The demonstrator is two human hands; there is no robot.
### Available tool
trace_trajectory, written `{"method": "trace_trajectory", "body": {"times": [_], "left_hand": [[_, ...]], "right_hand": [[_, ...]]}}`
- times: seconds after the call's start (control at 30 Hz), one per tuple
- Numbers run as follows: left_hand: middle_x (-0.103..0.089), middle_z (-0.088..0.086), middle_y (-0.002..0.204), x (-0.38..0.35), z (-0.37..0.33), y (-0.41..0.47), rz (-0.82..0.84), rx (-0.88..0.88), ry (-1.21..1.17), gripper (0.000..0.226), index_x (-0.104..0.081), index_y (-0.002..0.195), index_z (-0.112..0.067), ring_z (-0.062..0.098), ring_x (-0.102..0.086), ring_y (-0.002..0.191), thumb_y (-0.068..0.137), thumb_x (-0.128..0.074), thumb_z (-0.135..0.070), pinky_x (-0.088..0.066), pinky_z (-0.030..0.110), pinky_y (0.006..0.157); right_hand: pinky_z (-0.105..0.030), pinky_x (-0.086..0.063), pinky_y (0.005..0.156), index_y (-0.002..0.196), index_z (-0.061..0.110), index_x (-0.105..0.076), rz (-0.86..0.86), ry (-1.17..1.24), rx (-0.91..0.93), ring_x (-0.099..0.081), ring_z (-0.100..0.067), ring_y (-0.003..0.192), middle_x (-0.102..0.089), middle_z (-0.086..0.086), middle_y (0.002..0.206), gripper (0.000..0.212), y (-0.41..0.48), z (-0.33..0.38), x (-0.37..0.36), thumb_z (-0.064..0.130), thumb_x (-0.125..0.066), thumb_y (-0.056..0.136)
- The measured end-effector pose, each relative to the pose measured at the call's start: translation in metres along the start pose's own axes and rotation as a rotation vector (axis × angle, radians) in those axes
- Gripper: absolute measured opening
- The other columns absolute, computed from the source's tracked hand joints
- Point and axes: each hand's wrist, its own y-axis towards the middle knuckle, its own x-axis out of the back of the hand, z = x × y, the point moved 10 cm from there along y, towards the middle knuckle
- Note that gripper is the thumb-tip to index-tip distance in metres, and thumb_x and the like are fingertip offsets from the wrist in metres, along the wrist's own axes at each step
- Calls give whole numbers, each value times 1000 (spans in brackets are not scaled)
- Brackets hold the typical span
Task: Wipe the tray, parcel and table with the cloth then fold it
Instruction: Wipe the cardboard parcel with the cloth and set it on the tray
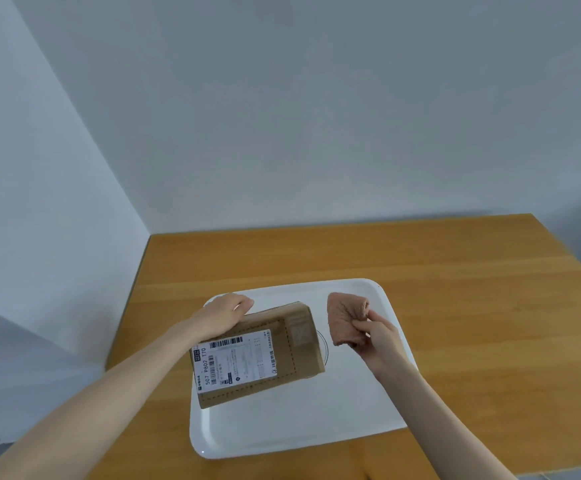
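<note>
1. Hands are both working low in the middle of the frame, over the white tray (368, 410), which is sitting on the wooden table (455, 271).
2. The left hand (225, 315) is gripping the far end of the brown parcel (282, 344). It looks like it is tipping or lifting the parcel over the left half of the tray, but I cannot tell how far it is off the tray.
3. The right hand (377, 336) is pinching the pink cloth (344, 317) between thumb and fingers. The cloth is bunched up and hanging just right of the parcel, not touching it.
4. I think the step now is wiping the parcel, or the tray under it. The table still looks unwiped, and the cloth is not folded yet.
5. Next, I think the right hand needs to bring the cloth left onto the parcel and rub it, while the left hand is holding the parcel steady so it does not slip.
</note>
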Motion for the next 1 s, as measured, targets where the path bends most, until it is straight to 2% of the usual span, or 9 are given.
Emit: {"method": "trace_trajectory", "body": {"times": [0.2, 0.3, 0.33, 0.37, 0.4, 0.6, 0.7, 0.9, 1.0], "left_hand": [[-21, -7, 156, 6, -2, -49, -221, -137, 501, 67, -19, 150, -19, 11, -25, 141, 94, -27, -56, -17, 30, 115], [-1, -6, 159, -6, 8, -44, -131, -105, 480, 114, 0, 152, -16, 11, -5, 147, 66, -21, -88, 14, 33, 113], [2, -5, 159, -8, 8, -42, -111, -106, 479, 124, 2, 152, -15, 10, 0, 147, 57, -18, -92, 18, 34, 110], [3, -5, 159, -9, 8, -40, -99, -106, 481, 128, 3, 152, -14, 10, 3, 146, 52, -16, -92, 21, 34, 108], [4, -5, 159, -8, 7, -39, -93, -105, 474, 129, 3, 152, -14, 10, 4, 146, 49, -15, -90, 21, 34, 108], [3, -7, 159, -8, 10, -35, -70, -60, 430, 132, 0, 152, -17, 11, -5, 146, 44, -14, -91, 16, 35, 112], [3, -7, 159, -6, 10, -32, -55, -55, 417, 131, 1, 152, -18, 11, -5, 146, 44, -16, -91, 13, 37, 114], [3, -5, 159, -5, 9, -34, -77, -64, 426, 132, 2, 152, -20, 13, -9, 146, 42, -10, -92, 17, 34, 109], [3, -5, 159, -5, 8, -37, -89, -51, 424, 133, 2, 152, -19, 13, -9, 146, 41, -11, -90, 16, 34, 111]], "right_hand": [[-31, -47, 81, 97, 1, -65, 38, -183, 151, -60, -25, 102, -66, -15, 105, 40, 10, 13, -27, -18, -33, 83], [-25, -41, 75, 77, -9, -61, 74, -378, 296, -63, -26, 87, -64, -24, 80, 28, 13, 29, -58, -17, -35, 79], [-22, -38, 77, 79, -14, -61, 118, -437, 362, -53, -40, 108, -61, -23, 73, 24, 14, 34, -74, -18, -37, 79], [-17, -39, 80, 82, -14, -64, 167, -532, 476, -41, -5, 77, -64, -15, 72, 23, 12, 42, -91, -18, -41, 79], [-14, -41, 80, 85, -8, -70, 212, -681, 623, -63, -13, 80, -68, -5, 77, 28, 8, 49, -111, -18, -45, 78], [-31, -53, 72, 60, 18, -67, 636, -1560, 1335, -68, -21, 88, -74, 4, 89, 21, -10, -4, -182, -1, -77, 62], [-32, -56, 72, 87, 16, -76, 708, -1654, 1390, -67, -19, 98, -73, 5, 102, 32, -4, -10, -176, 1, -82, 60], [-31, -55, 68, 79, 14, -76, 555, -1669, 1457, -69, -22, 89, -74, 1, 97, 34, -6, 22, -183, 0, -87, 50], [-31, -56, 72, 86, 11, -76, 693, -1595, 1620, -68, -20, 99, -73, 0, 102, 17, -27, -2, -181, 3, -68, 73]]}}
